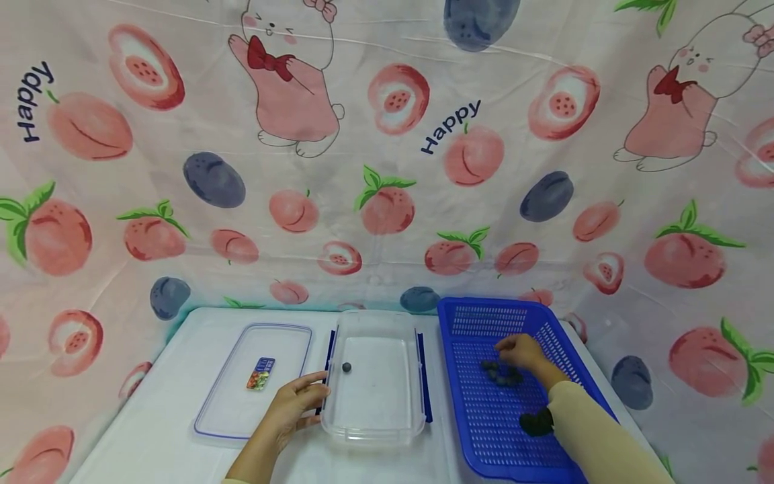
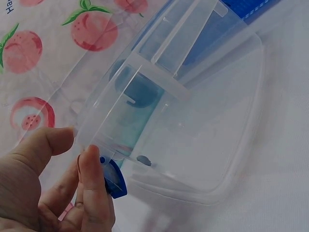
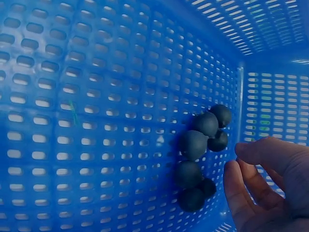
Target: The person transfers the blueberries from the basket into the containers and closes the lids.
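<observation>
My left hand holds the left side of a clear plastic container. In the left wrist view its thumb is at the wall's edge and its fingers lie beside a blue latch. One blueberry lies inside the container. My right hand reaches down into a blue basket, beside several dark blueberries clustered on its perforated floor. Its thumb and fingertips are bent close together right by the berries, and nothing shows between them.
A clear lid with a blue edge line and a colourful label lies left of the container. All of it stands on a white table. A fruit-print cloth hangs behind.
</observation>
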A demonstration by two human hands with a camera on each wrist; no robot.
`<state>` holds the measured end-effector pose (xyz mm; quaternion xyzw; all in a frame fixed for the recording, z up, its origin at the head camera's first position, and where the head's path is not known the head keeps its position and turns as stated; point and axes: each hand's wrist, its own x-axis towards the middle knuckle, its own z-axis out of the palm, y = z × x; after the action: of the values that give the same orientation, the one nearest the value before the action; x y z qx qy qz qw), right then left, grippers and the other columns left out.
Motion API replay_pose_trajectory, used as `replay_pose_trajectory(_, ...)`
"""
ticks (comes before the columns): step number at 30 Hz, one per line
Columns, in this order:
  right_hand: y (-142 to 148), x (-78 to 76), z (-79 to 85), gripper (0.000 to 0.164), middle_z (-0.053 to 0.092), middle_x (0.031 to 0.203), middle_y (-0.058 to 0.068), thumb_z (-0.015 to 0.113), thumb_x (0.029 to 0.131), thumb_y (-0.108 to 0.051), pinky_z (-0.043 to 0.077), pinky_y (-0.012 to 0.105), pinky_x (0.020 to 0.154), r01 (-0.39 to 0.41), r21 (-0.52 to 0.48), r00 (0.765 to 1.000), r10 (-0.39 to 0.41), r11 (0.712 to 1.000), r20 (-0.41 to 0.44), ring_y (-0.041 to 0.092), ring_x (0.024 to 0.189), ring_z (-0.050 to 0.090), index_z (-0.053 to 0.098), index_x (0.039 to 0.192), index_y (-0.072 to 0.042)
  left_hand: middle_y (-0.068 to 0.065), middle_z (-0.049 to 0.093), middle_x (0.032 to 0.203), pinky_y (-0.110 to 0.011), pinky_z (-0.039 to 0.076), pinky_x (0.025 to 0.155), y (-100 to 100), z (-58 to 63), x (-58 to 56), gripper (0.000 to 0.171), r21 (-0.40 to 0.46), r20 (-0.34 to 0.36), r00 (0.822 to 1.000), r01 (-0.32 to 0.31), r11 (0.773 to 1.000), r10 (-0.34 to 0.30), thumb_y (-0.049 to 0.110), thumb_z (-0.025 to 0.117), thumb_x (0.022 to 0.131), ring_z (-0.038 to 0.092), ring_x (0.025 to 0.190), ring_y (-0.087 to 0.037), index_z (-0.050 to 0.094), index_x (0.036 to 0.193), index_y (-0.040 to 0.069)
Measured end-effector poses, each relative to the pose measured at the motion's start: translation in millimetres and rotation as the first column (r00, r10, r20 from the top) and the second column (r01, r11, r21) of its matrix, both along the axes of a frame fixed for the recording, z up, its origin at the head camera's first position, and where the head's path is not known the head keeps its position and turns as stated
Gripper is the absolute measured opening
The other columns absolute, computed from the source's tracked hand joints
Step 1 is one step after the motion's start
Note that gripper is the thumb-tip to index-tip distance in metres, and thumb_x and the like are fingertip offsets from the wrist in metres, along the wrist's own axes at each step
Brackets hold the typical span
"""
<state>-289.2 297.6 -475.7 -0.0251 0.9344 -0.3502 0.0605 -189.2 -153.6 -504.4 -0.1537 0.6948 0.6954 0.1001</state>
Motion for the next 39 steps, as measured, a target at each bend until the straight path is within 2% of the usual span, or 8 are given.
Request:
replay_pose_trajectory(10, -2.9, -2.6, -9.1, 0.022, 0.069, 0.095, 0.021, 0.065, 0.083, 0.002, 0.055, 0.047, 0.078, -0.010, 0.045, 1.000, 0.009, 0.999, 0.021, 0.032, 0.088, 0.064, 0.069, 0.103, 0.011, -0.006, 0.066, 0.104, -0.034, 0.059, 0.069, 0.2, -1.6, -0.6, 0.048, 0.004, 0.000, 1.000, -0.001, 1.000, 0.001, 0.017, 0.071, 0.088, 0.058, 0.093, -0.022, 0.060, 0.133, 0.004)
replay_pose_trajectory(18, -4.8, -3.8, -15.4, 0.027, 0.069, 0.101, 0.022, 0.067, 0.080, 0.001, 0.055, 0.049, 0.080, -0.022, 0.074, 0.999, 0.019, 0.997, 0.041, 0.035, 0.094, 0.064, 0.070, 0.106, 0.010, -0.006, 0.065, 0.105, -0.034, 0.059, 0.068, -0.2, -2.3, -0.9, 0.048, 0.000, 0.002, 1.000, -0.004, 1.000, 0.004, 0.017, 0.071, 0.088, 0.058, 0.094, -0.023, 0.060, 0.133, 0.004)
replay_pose_trajectory(29, -4.1, -5.8, -19.4, 0.024, 0.071, 0.098, 0.020, 0.066, 0.079, 0.002, 0.057, 0.045, 0.074, -0.030, 0.092, 0.999, 0.027, 0.995, 0.039, 0.034, 0.090, 0.065, 0.073, 0.102, 0.007, -0.005, 0.066, 0.104, -0.034, 0.059, 0.068, 0.5, 0.2, 0.0, 0.048, -0.004, 0.004, 1.000, -0.007, 1.000, 0.007, 0.017, 0.071, 0.088, 0.059, 0.092, -0.023, 0.060, 0.133, 0.005)
replay_pose_trajectory(39, -4.8, -6.6, -19.8, 0.020, 0.072, 0.094, 0.017, 0.067, 0.079, 0.002, 0.058, 0.042, 0.073, -0.016, 0.089, 0.999, 0.013, 0.996, 0.033, 0.027, 0.084, 0.066, 0.074, 0.098, 0.006, -0.004, 0.067, 0.104, -0.034, 0.059, 0.069, 0.1, -2.0, -0.5, 0.048, -0.003, -0.002, 1.000, -0.005, 1.000, 0.005, 0.018, 0.071, 0.088, 0.057, 0.093, -0.023, 0.060, 0.133, 0.004)
